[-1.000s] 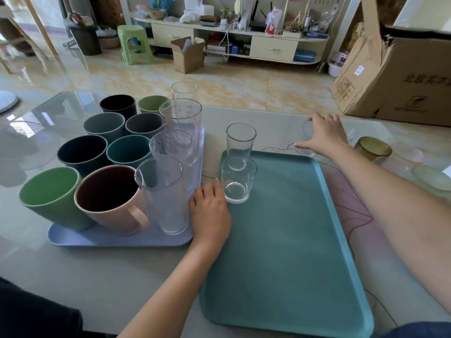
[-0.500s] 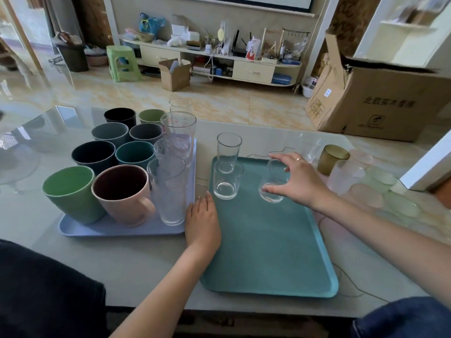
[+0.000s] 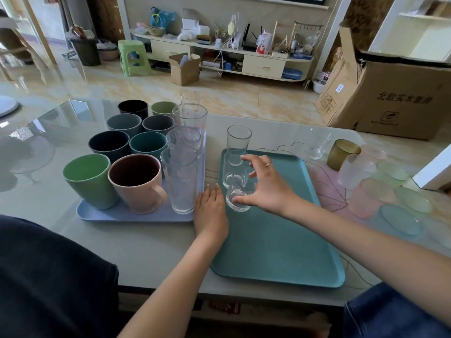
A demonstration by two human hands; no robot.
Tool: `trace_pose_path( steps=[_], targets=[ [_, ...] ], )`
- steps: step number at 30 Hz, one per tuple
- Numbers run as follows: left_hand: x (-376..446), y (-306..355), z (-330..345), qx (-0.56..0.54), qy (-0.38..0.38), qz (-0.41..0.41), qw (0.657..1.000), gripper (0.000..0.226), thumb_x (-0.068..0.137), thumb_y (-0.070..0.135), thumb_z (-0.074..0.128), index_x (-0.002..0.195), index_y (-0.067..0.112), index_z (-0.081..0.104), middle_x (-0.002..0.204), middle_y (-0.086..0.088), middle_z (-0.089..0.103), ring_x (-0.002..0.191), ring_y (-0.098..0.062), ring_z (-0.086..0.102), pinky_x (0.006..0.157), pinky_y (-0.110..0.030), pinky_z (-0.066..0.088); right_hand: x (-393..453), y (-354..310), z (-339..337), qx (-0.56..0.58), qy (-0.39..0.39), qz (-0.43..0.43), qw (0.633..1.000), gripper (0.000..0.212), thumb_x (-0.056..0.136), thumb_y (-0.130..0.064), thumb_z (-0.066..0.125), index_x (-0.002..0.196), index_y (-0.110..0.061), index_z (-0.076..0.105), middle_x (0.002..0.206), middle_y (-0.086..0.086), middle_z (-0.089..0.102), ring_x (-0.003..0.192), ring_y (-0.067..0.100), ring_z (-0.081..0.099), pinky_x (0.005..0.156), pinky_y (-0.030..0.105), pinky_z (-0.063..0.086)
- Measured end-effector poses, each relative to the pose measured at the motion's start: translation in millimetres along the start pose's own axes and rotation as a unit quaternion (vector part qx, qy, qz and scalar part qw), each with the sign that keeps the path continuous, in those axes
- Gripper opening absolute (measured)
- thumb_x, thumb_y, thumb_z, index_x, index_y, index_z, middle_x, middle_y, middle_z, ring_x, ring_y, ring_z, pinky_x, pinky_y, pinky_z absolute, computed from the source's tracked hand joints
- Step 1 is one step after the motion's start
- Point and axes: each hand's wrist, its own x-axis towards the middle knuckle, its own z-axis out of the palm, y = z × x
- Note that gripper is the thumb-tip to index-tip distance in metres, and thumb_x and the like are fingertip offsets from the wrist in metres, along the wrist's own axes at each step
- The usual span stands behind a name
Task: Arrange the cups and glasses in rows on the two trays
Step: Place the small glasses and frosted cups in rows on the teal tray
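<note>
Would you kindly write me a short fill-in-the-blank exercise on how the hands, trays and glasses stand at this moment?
1. The right hand holds a small clear glass over the ____ tray.
2. The left hand lies flat between the two ____.
3. The pink mug stands on the ____ tray.
4. The amber glass stands on the table, ____ the trays.

Missing words: teal; trays; lilac; off
</note>
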Motion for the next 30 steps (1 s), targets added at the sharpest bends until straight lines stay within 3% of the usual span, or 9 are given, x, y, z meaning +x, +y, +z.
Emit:
trace_pose_path(
  steps=[4, 12, 22, 25, 30],
  targets=[
    [1.1, 2.9, 3.1, 0.022, 0.000, -0.005, 1.000, 0.063, 0.090, 0.003, 0.032, 0.148, 0.004, 0.006, 0.158, -0.007, 0.012, 0.147, -0.018, 0.004, 0.116, -0.033, -0.011, 7.0, 1.1, 8.8, -0.006, -0.006, 0.002, 1.000, 0.097, 0.058, -0.032, 0.088, 0.138, -0.020, 0.033, 0.129, 0.006, 0.034, 0.107, 0.016, 0.048, 0.088, 0.024, 0.041],
    [9.7, 7.3, 8.1, 0.008, 0.013, -0.029, 0.999, 0.054, 0.095, 0.013, 0.029, 0.147, 0.009, 0.017, 0.155, -0.004, 0.024, 0.145, -0.015, 0.014, 0.117, -0.035, -0.010, 8.5, 2.4, 14.5, -0.012, -0.006, -0.014, 1.000, 0.099, 0.059, -0.028, 0.088, 0.138, -0.019, 0.029, 0.126, 0.009, 0.029, 0.103, 0.024, 0.051, 0.091, 0.043, 0.048],
    [21.6, 7.4, 6.8, 0.042, 0.015, -0.009, 0.999, 0.056, 0.092, 0.011, 0.033, 0.147, 0.009, 0.020, 0.154, -0.004, 0.029, 0.145, -0.017, 0.017, 0.118, -0.040, -0.004, 7.5, 4.9, 13.0, 0.022, 0.003, -0.006, 1.000, 0.100, 0.063, -0.028, 0.086, 0.140, -0.023, 0.022, 0.127, 0.010, 0.028, 0.112, 0.026, 0.050, 0.093, 0.041, 0.047],
    [25.9, 6.9, 5.9, 0.047, 0.017, -0.001, 0.999, 0.056, 0.092, 0.011, 0.033, 0.146, 0.008, 0.021, 0.153, -0.006, 0.030, 0.144, -0.019, 0.019, 0.118, -0.039, -0.004, 10.3, 8.3, 12.1, 0.040, 0.009, 0.001, 0.999, 0.101, 0.061, -0.030, 0.087, 0.139, -0.023, 0.022, 0.120, 0.006, 0.031, 0.114, 0.024, 0.049, 0.095, 0.035, 0.044],
    [30.9, 6.0, 6.4, 0.045, 0.017, 0.007, 0.999, 0.055, 0.092, 0.011, 0.035, 0.146, 0.006, 0.022, 0.151, -0.008, 0.033, 0.144, -0.020, 0.020, 0.118, -0.038, -0.004, 13.6, 12.0, 11.9, 0.047, 0.005, 0.005, 0.999, 0.099, 0.063, -0.030, 0.085, 0.139, -0.024, 0.022, 0.114, 0.000, 0.029, 0.114, 0.023, 0.049, 0.097, 0.035, 0.043]
  ],
)
